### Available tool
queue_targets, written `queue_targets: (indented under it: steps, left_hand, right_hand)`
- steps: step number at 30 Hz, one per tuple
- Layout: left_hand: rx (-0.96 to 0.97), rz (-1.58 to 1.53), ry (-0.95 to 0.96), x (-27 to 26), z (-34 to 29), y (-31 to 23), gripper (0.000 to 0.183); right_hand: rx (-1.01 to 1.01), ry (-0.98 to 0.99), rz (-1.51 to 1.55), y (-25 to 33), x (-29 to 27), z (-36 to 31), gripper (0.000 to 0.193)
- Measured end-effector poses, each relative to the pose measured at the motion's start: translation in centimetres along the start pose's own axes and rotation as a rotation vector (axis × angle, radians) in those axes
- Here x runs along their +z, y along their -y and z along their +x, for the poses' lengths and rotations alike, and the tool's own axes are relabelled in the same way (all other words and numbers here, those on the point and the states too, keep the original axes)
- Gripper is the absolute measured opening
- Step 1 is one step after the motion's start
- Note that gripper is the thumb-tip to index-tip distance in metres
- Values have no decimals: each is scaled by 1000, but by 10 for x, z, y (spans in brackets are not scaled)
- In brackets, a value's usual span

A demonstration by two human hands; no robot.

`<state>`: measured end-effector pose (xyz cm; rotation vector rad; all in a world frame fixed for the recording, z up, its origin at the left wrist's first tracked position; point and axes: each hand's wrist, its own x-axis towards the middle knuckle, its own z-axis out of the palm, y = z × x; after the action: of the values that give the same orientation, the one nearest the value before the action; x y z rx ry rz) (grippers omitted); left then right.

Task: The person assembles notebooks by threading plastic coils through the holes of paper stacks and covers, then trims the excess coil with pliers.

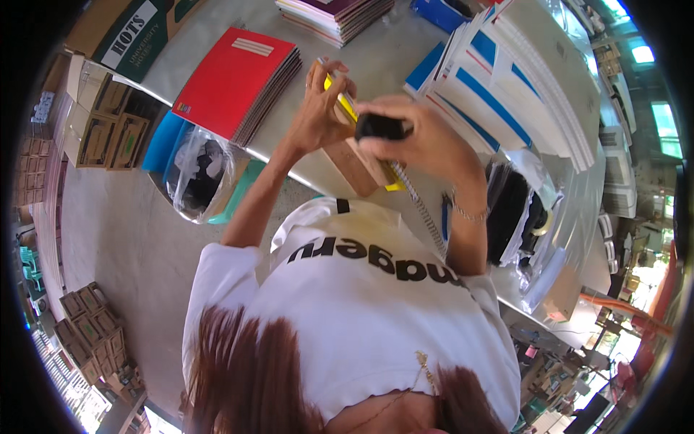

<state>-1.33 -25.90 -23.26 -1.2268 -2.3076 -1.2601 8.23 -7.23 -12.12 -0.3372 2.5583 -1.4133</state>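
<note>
My left hand (pixel 324 112) is curled around the far end of a narrow yellow-edged piece (pixel 343 100), with fingers bent over it. My right hand (pixel 437 141) grips a black, block-like object (pixel 379 127) just above that piece; its exact kind does not show. A brown wooden block (pixel 354 168) lies under both hands at the table's near edge. From beside the block a metal spiral coil (pixel 421 206) runs toward my body, past the right forearm. The palms hide part of the yellow piece.
A stack of red notebooks (pixel 235 79) lies left on the table (pixel 318 36). More notebooks (pixel 340 22) are at the back, and tall white-and-blue stacks (pixel 499 79) stand right. A plastic-lined bin (pixel 199 173) is below the left edge. Plastic-wrapped items (pixel 531 217) lie right.
</note>
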Motion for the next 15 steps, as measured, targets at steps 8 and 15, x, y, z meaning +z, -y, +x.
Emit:
queue_targets:
  steps: [8,15]
  left_hand:
    - [24,-1,-5,4,7,4,56]
    - [2,40,36,1,4,-2,68]
  right_hand:
    - [185,41,-220,17,-8,22,56]
    - [122,49,-27,-29,-7,26,59]
